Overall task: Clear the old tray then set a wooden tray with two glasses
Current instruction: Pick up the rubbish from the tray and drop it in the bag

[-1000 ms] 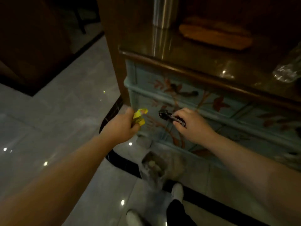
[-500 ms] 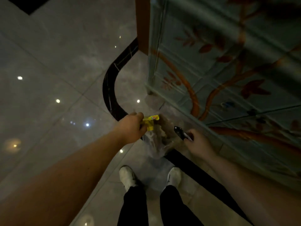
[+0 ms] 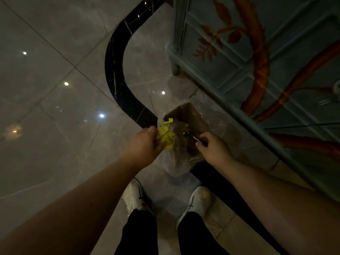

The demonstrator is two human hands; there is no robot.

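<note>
Nearest to us, at the bottom of the view, we see our 2 legs in dark trousers (image 3: 139, 234) and 2 white shoes (image 3: 133, 196) planted on the glossy pale tile floor (image 3: 46, 100), which throws back several small ceiling lights. Our 2 bare forearms reach forward from the lower corners. Our left hand (image 3: 142, 144) is curled tight around a crumpled yellow wrapper (image 3: 166, 136), most of which sticks out past the fingers on the right side of the fist. Our right hand (image 3: 214, 150) is closed in a pinch on a small dark object (image 3: 187, 134) with a shiny part; it is too dim and small for us to say what it is. Both hands hang just over the open mouth of a small bin (image 3: 191, 124) lined with a clear plastic bag (image 3: 176, 164), which stands on the floor just beyond our shoes; the wrapper is at its left edge and the dark object over its middle. A curved black band (image 3: 117, 74) set into the floor runs from behind the bin toward the far side. To the right and farther off stands a pale blue painted cabinet (image 3: 239, 57), decorated with orange branches and leaves, its corner foot resting on the tiles. No tray or glass appears anywhere in this view.
</note>
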